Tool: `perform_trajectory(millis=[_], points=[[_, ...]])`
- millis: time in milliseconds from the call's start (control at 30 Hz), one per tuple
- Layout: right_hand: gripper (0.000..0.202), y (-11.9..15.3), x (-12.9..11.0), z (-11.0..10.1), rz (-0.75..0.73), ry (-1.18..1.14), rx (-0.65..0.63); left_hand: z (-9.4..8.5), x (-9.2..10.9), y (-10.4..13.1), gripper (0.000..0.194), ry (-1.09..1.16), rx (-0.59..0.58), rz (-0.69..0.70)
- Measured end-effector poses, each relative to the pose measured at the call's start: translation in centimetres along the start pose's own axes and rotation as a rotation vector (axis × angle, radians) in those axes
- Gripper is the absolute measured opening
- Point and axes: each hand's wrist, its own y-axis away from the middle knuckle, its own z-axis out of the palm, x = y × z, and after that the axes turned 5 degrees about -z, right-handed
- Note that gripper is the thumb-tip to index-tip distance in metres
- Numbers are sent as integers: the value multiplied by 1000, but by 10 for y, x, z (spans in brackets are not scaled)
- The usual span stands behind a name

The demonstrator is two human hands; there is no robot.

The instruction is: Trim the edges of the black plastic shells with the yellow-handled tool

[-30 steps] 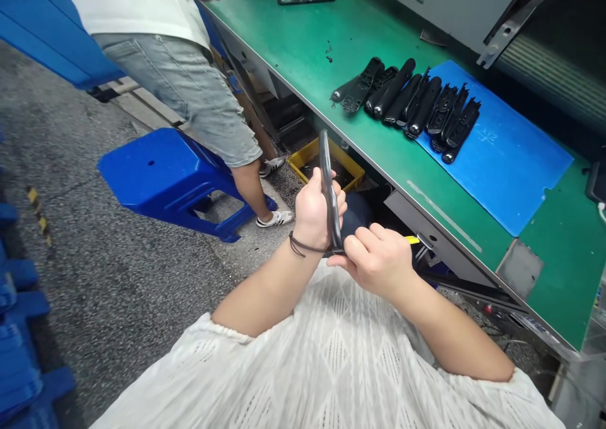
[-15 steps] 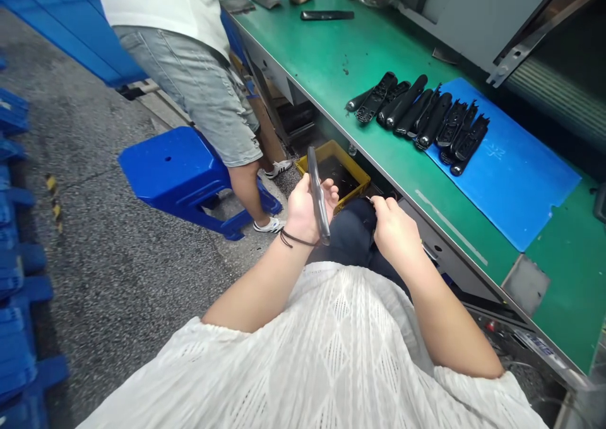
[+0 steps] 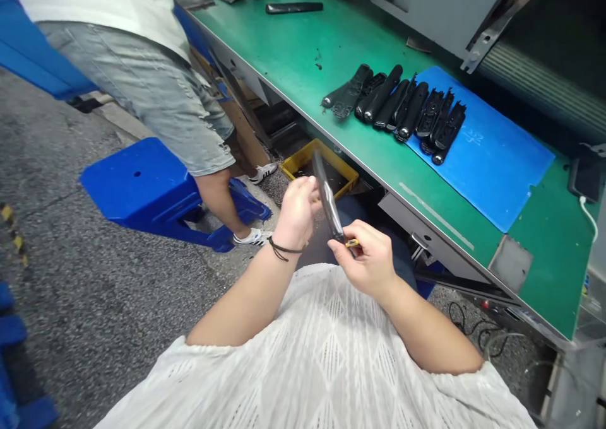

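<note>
Held casing [image 3: 326, 197]: glossy black, whitish highlights
Small tool [image 3: 351, 243]: yellow, perhaps partly black; mostly covered
Row of casings [image 3: 386, 98]: black
Sheet [image 3: 492, 164]: bright blue, faint pale marks
Desk [image 3: 293, 50]: green, silvery-edged
Bin [image 3: 348, 188]: yellow
Stool [image 3: 127, 180]: deep blue
Wearer's shirt [image 3: 331, 359]: off-white, openwork diamonds
Wristband [image 3: 278, 250]: dark
Co-worker's shorts [image 3: 142, 94]: faded light-blue denim
Floor [image 3: 142, 277]: speckled grey

Head view (worn), facing forward and down, near left hand [image 3: 296, 211], right hand [image 3: 369, 257]
</note>
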Motion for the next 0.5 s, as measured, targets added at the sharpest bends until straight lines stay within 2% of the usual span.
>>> perform_trajectory(millis=[67, 100, 133, 200, 233, 267, 300, 400, 500], points=[[22, -4, -6, -11, -1, -27, -3, -8, 4, 5, 34, -227, 21, 434], [22, -5, -10, -17, -1, -49, -25, -12, 7, 8, 37, -312, -32, 652], [23, -7, -14, -22, -3, -72, -51, -15, 9, 11, 37, -390, -158, 831], [26, -8, -21, -29, -23, -108, -99, -18, 9, 16, 44, -507, -541, 1038], [27, -7, -24, -32, -47, -106, -111, -18, 8, 18, 49, -533, -707, 1080], [28, -7, -26, -34, -85, -81, -113, -18, 6, 19, 52, -543, -818, 1088], [29, -6, -27, -35, -135, -34, -109, -18, 3, 19, 53, -537, -868, 1071], [37, -3, -26, -42, -273, 194, -138, -16, -4, 19, 53, -509, -846, 977], [49, -5, -22, -49, -313, 375, -251, -14, -5, 20, 50, -521, -877, 966]])
